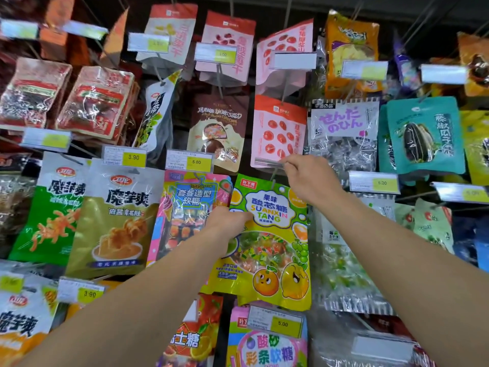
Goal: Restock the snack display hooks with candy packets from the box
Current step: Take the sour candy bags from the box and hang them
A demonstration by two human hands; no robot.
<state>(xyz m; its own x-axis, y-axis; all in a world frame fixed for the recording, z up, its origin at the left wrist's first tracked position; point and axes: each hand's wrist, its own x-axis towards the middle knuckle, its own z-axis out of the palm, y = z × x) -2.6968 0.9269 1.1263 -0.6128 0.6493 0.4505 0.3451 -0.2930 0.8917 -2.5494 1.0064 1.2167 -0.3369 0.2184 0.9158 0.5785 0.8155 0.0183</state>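
The left hand point(227, 221) grips the left edge of the green and yellow sour-candy packet point(267, 242), its fingers curled round that edge. The packet hangs at the display's middle, its top hole at a hook. It looks light, floppy and slick, so it is best taken by the stiffer sealed edge or header. Farther in, the right hand point(309, 178) pinches the wire hook point(275, 172) above the packet, fingers curled close.

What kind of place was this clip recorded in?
Most likely a shop's snack aisle: snack packets hang on display hooks, yellow price tags read 5.00, and the left hand holds a candy packet.
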